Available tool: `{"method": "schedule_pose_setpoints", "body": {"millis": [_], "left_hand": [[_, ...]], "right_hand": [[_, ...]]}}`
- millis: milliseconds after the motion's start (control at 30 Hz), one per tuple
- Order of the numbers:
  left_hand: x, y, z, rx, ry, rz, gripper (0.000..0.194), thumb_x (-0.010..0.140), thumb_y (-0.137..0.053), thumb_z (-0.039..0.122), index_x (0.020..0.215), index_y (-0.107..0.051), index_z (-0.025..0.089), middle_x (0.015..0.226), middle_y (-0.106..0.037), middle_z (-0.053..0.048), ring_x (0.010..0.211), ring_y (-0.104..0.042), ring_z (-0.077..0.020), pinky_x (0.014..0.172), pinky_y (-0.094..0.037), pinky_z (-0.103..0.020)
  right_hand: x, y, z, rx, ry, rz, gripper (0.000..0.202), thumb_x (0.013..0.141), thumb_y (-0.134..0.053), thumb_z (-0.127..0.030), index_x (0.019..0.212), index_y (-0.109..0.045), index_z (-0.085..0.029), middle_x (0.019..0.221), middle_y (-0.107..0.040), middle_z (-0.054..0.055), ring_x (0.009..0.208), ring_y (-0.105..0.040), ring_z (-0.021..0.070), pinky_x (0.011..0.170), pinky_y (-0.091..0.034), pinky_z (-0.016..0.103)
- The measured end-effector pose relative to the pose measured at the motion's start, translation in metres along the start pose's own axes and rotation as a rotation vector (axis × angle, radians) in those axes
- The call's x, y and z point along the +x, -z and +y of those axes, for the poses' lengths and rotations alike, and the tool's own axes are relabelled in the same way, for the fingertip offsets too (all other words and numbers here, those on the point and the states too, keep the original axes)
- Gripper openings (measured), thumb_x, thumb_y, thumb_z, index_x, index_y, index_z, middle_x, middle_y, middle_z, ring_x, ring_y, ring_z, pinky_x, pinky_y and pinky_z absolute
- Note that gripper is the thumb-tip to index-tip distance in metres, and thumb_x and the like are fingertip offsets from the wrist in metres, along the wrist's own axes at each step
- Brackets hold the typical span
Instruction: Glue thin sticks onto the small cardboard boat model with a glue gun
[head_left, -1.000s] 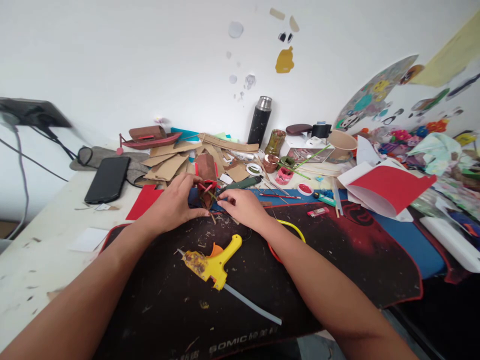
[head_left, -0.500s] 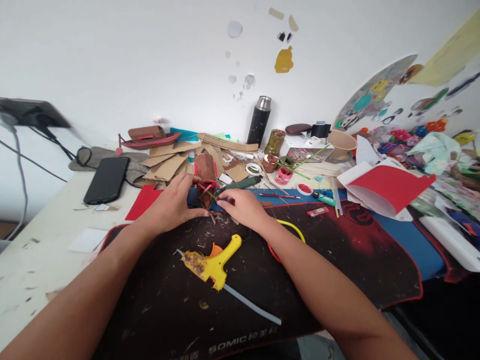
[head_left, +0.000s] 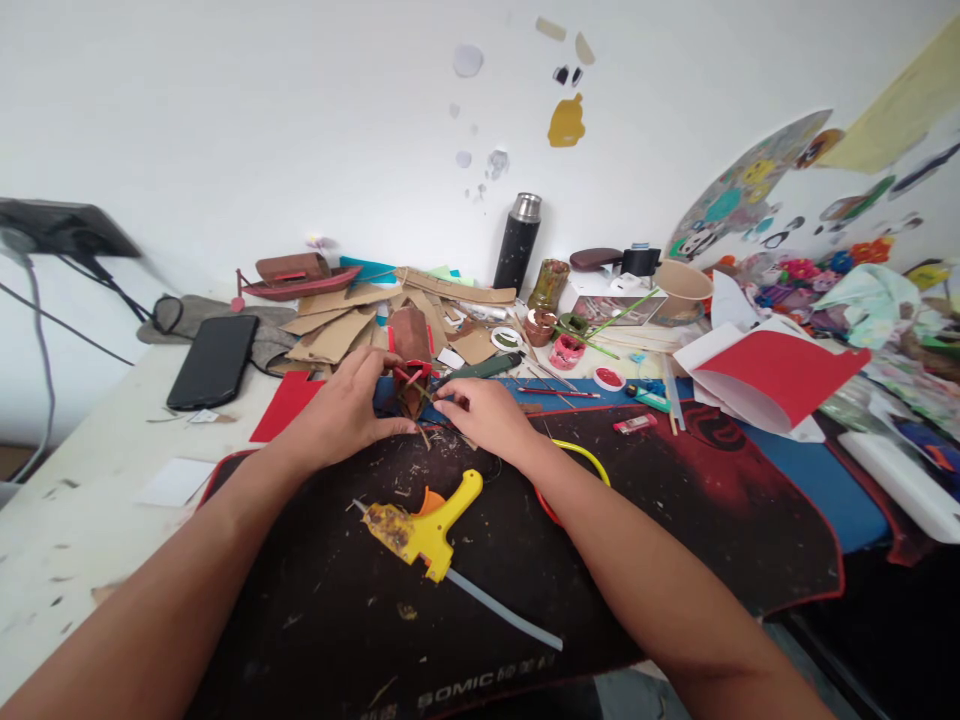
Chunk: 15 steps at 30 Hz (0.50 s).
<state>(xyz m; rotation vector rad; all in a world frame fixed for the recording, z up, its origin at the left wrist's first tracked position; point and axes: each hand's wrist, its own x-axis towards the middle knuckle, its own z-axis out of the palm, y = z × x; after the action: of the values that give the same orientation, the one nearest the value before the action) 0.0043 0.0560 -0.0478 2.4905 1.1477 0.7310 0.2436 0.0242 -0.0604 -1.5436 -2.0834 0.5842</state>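
Note:
A small brown model boat (head_left: 411,336) with a curved canopy and red trim points its narrow end towards me. My left hand (head_left: 352,402) grips its left side, index finger near the red trim and thumb low by the tip. Thin sticks (head_left: 413,379) cross over the open end of the boat. At the right side my right hand (head_left: 480,408) pinches what looks like the end of a thin stick; its fingertips are partly hidden. Nearer to me, a yellow glue gun (head_left: 420,528) lies on the black mat (head_left: 315,610), a glue stick (head_left: 506,608) protruding from its back.
Behind the boat lie cardboard scraps (head_left: 337,330) and a finished-looking model boat (head_left: 300,275). A black thermos (head_left: 517,243) stands by paint jars (head_left: 568,350). On the left is a phone (head_left: 214,362); on the right, a red paper sheet (head_left: 780,372). A yellow cable (head_left: 589,455) curves beside my right forearm.

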Motion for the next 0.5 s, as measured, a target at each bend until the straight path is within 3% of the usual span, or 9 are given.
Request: {"method": "schedule_pose_setpoints", "body": {"millis": [500], "left_hand": [[0.0000,0.0005,0.0004,-0.003,-0.001,0.001,0.061,0.082,-0.079,0.058,0.125,-0.051,0.024,0.130,-0.059,-0.012,0.129,-0.057,-0.0354,0.108,-0.049,-0.052]], "right_hand": [[-0.0001,0.0022,-0.0029,-0.005,-0.017,0.002,0.016,0.098,-0.073,-0.027,0.110,-0.081,-0.020,0.095,-0.080,0.005,0.082,-0.069,0.0186,0.074,-0.041,0.028]]}}
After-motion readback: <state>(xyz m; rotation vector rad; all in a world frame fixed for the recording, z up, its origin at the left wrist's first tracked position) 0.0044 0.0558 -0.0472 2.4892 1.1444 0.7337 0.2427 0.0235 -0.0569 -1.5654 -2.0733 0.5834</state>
